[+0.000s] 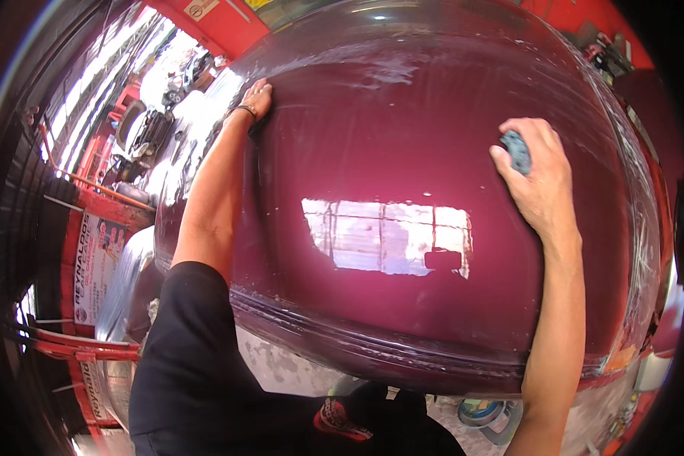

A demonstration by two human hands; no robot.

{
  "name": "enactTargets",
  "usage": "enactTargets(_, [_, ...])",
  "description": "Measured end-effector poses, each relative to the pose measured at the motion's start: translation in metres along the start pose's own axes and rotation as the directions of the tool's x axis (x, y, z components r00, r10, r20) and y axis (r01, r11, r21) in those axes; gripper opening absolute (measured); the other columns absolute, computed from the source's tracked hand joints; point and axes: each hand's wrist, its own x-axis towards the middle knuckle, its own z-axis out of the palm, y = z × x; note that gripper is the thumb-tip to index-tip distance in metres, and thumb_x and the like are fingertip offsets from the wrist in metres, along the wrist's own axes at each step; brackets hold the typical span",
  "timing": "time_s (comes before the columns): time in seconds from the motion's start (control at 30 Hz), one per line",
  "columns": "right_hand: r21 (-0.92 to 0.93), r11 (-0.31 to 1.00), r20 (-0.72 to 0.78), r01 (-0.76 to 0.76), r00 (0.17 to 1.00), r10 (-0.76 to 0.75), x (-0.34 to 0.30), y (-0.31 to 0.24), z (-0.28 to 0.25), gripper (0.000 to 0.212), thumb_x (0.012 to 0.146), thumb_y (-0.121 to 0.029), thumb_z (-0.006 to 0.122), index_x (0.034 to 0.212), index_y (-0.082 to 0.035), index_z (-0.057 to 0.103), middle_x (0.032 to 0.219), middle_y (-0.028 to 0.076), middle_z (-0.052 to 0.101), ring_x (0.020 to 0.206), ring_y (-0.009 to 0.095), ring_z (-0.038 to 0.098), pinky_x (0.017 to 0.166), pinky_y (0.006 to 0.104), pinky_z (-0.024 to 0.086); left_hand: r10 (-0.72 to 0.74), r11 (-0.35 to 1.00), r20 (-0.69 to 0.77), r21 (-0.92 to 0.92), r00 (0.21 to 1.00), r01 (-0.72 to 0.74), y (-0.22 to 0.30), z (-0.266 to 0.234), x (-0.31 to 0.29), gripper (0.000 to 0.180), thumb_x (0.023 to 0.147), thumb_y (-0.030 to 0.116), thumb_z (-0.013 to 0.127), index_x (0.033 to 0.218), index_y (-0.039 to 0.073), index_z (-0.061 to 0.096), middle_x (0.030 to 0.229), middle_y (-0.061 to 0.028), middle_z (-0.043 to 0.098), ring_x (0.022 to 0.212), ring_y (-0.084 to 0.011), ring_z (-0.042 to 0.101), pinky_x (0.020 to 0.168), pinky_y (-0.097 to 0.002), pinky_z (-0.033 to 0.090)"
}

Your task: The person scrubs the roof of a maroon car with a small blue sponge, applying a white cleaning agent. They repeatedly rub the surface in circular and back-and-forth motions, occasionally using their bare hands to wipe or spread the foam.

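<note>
A glossy maroon car panel [372, 159] spreads out in front of me, with whitish smears towards its far part and a few pale specks. My right hand [539, 163] is over its right side, thumb and fingers closed round a small blue-grey sponge-like pad [517, 152]. The pad is partly hidden by the fingers, and whether it touches the paint I cannot tell. My left hand [258, 99], with a dark band at the wrist, rests on the panel's far left edge, fingers stretched out and holding nothing.
Clear plastic film [638, 228] covers the panel's right edge. On the left stand a printed banner [99, 262], red rails [83, 349] and car parts [148, 133]. A round container with a blue rim [480, 413] sits on the floor below the near edge.
</note>
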Motion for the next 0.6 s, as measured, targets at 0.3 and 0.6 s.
enactTargets(0.3, [-0.056, 0.998, -0.021, -0.032, 0.999, 0.031, -0.010, 0.013, -0.013, 0.030, 0.094, -0.017, 0.082, 0.121, -0.009, 0.072, 0.117, 0.010, 0.070, 0.110, 0.033, 0.067, 0.098, 0.0470, 0.057, 0.442, 0.897, 0.058, -0.036, 0.895, -0.440, 0.350, 0.018, -0.057, 0.069, 0.119, 0.059, 0.024, 0.179, 0.026, 0.034, 0.188, 0.0014, 0.026, 0.175, -0.0204, 0.018, 0.134, -0.0759, 0.004])
enactTargets(0.6, [-0.010, 1.000, -0.064, -0.010, 0.998, 0.009, -0.010, 0.016, -0.003, 0.027, 0.094, -0.018, 0.083, 0.116, -0.009, 0.071, 0.115, 0.010, 0.072, 0.111, 0.034, 0.069, 0.100, 0.0484, 0.057, 0.099, 0.991, 0.031, -0.092, 0.995, -0.096, 0.087, 0.012, -0.003, 0.063, 0.119, 0.045, 0.032, 0.174, 0.016, 0.040, 0.186, -0.0129, 0.030, 0.173, -0.0328, 0.025, 0.136, -0.0661, 0.021])
